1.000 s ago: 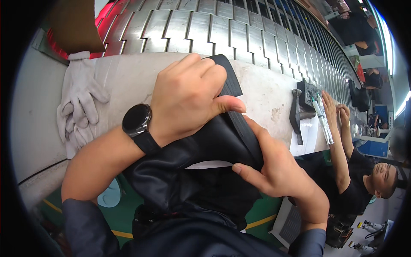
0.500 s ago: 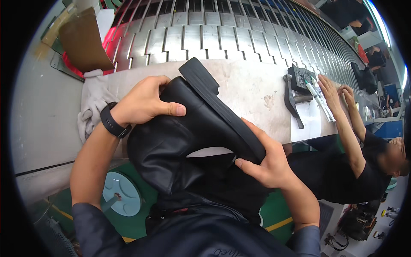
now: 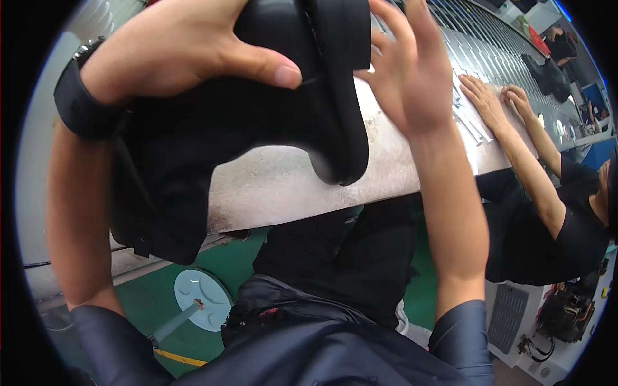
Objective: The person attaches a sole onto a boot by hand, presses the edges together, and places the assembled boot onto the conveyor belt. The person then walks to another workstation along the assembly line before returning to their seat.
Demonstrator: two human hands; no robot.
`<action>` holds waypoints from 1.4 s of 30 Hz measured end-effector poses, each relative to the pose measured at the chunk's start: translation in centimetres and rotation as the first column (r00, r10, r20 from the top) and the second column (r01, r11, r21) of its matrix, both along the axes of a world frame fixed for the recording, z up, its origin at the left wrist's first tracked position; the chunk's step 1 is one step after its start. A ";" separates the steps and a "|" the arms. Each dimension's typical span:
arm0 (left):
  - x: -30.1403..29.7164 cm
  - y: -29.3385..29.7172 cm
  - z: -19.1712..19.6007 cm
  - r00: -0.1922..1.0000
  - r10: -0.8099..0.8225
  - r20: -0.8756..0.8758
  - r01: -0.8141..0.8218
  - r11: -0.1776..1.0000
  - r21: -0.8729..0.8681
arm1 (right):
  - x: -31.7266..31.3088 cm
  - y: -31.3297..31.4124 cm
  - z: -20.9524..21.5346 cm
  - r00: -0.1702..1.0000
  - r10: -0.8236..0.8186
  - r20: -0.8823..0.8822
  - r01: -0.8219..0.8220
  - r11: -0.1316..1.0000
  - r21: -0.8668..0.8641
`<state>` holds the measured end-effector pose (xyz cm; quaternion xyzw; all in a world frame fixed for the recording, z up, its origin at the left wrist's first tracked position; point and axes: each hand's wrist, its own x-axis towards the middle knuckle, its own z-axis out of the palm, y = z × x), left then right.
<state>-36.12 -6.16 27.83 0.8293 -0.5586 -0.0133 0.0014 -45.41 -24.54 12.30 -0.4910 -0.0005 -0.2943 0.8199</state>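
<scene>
left hand (image 3: 180, 55) wrapped round the smooth black leather boot (image 3: 257, 122), right hand (image 3: 418, 90) spread wide, nearer the sole (image 3: 353, 128)! the thick black heel (image 3: 347, 35) sits just beside its fingertips, contact unclear; from there the foot runs lengthwise down to the toe (image 3: 344, 172), left of that wrist.

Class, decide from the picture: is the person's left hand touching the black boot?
Touching. The head view shows the left hand holding the black boot, its thumb lying against the boot's side.
</scene>
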 end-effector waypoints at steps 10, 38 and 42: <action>0.6 -2.8 -1.5 0.976 -0.190 -0.108 0.185 0.981 -0.059 | 4.6 -0.1 0.6 0.927 -0.090 0.363 -0.026 0.953 0.303; 7.9 -3.6 -3.0 0.935 -0.173 -0.308 0.140 0.982 -0.127 | 5.6 1.6 1.9 0.947 -0.308 0.091 0.270 0.917 0.295; 7.2 -3.7 -2.1 0.976 -0.136 -0.170 0.128 0.990 -0.060 | 5.3 0.9 2.2 0.889 -0.421 0.179 0.453 0.864 -0.221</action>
